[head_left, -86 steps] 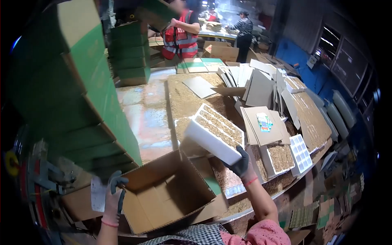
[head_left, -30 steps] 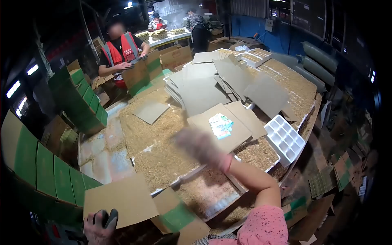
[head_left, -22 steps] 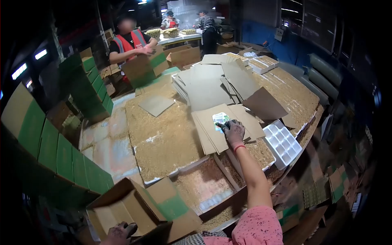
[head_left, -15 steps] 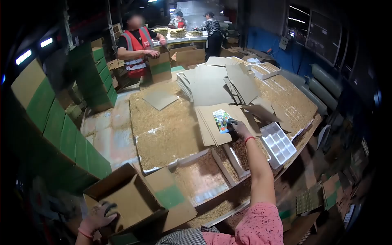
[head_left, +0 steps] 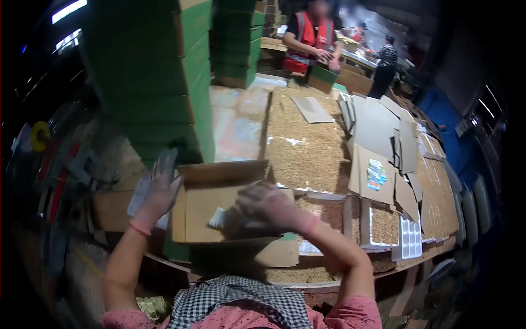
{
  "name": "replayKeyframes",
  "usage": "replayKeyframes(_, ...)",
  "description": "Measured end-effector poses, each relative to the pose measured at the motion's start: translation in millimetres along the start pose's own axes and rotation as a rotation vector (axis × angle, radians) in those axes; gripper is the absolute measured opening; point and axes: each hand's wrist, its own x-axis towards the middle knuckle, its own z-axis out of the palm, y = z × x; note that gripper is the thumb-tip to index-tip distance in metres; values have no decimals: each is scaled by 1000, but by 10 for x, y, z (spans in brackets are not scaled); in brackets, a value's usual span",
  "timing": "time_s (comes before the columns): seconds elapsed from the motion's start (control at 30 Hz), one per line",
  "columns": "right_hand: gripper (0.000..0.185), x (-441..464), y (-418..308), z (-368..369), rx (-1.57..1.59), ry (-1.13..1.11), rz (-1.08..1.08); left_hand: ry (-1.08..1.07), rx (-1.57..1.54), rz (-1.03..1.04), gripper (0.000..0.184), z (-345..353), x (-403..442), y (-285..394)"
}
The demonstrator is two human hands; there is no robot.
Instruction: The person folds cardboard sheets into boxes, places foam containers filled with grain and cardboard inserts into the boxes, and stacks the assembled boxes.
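An open cardboard box point(head_left: 205, 200) stands in front of me at the table's near left edge. My left hand point(head_left: 163, 189), gloved, is at the box's left side with its fingers stretched upward and nothing in them. Over the right part of the box is my right hand point(head_left: 271, 207), also gloved and smeared by motion, so its grip cannot be made out. A small printed packet point(head_left: 217, 217) shows inside the box, just left of the right hand's fingers. More colourful packets point(head_left: 376, 174) lie on stacked cardboard sheets point(head_left: 366, 189) to the right.
Tall stacks of green-and-brown boxes point(head_left: 194, 82) rise at the left. Trays of brown granular material point(head_left: 304, 148) cover the table. A white compartment tray point(head_left: 408, 237) sits at its right front edge. Across the table, a person in a red vest point(head_left: 309, 35) handles another box point(head_left: 322, 78).
My right hand has moved from the packets on the cardboard sheets to the box. My left hand has come out of the box to its left side. The view has turned left.
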Motion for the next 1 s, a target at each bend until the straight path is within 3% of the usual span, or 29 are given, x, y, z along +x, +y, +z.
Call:
replayKeyframes(0.07,33,-255,333,-195,275,350,62,-253,-1495,-694,55,65,-471,-340)
replayKeyframes(0.13,35,-411,410,-427,32,428,157,-412,-1801,-881,55,451,-942,-511)
replayKeyframes(0.17,37,-460,430,-242,175,298,83,-381,-1984,-854,59,706,-1188,-501)
replayKeyframes(0.2,39,-368,393,53,199,132,20,-625,-1589,-839,70,838,-1172,-461)
replayKeyframes(0.23,41,-236,222,397,218,109,-5,-873,-1208,-760,82,971,-1153,-421)
replayKeyframes(0.27,44,-159,89,627,234,89,-31,-656,-878,-394,95,935,-1024,-133)
replayKeyframes(0.3,44,-159,73,663,240,80,-41,-604,-676,-507,106,840,-902,141)
replayKeyframes(0.37,49,-145,76,706,209,169,76,-558,-794,-557,110,833,-872,145)
replayKeyframes(0.4,56,-272,117,767,28,261,383,-558,-811,-536,110,859,-914,106)
replayKeyframes(0.43,63,-477,271,940,315,325,573,-558,-809,-540,110,953,-986,22)
replayKeyframes(0.53,79,-641,-142,953,1137,279,961,-469,-1039,-336,113,1122,-1120,-204)
replayKeyframes(0.6,83,-497,-381,772,1231,332,1033,-422,-1235,-342,113,1032,-1095,-188)
replayKeyframes(0.63,77,-548,-361,826,1287,451,1139,-585,-1043,-330,112,799,-880,-131)
replayKeyframes(0.67,71,-660,-280,894,1345,579,1242,-525,-918,-99,102,764,-746,-68)
replayKeyframes(0.73,42,-722,-190,437,1270,848,1299,-545,-1041,-90,82,946,-474,-48)
replayKeyframes(0.77,44,-843,-77,172,692,787,963,-512,-1373,-10,78,745,-132,11)
replayKeyframes(0.8,44,-911,40,-156,614,884,897,-480,-1701,79,73,507,235,-26)
replayKeyframes(0.83,45,-740,70,-625,699,1004,876,-488,-1695,102,73,705,320,-444)
replayKeyframes(0.87,45,-511,108,-1044,781,1068,832,63,-1057,237,62,1129,356,-1091)
replayKeyframes(0.93,45,67,184,-1732,804,1069,710,380,-1523,247,54,-562,992,-881)
replayKeyframes(1.0,46,729,279,-2303,821,1003,602,656,-1573,194,48,-1325,1533,-1400)
